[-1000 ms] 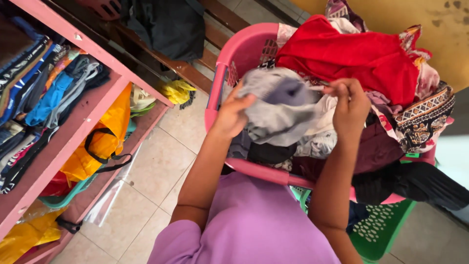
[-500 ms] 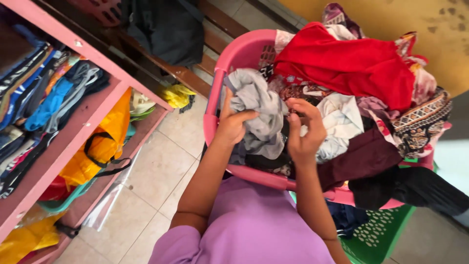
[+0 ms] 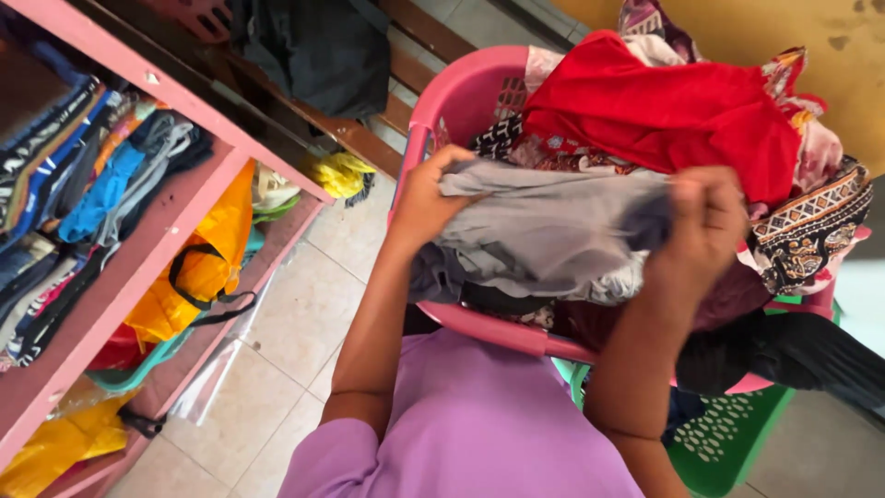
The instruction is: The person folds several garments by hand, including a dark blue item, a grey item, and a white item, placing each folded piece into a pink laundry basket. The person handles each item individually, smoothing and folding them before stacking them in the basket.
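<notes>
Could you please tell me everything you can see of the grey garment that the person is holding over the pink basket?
The grey garment is soft, thin-looking cloth, plain, with a darker patch near its right end. It is stretched roughly level between both hands: the left hand grips its left edge, the right hand bunches its right end in a fist. Its lower part hangs in loose folds onto the other clothes in the pink basket, just below the red cloth. What kind of garment it is cannot be told.

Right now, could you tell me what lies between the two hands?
In the head view, a grey garment stretches between the left hand and the right hand, both gripping it above the pink basket.
</notes>
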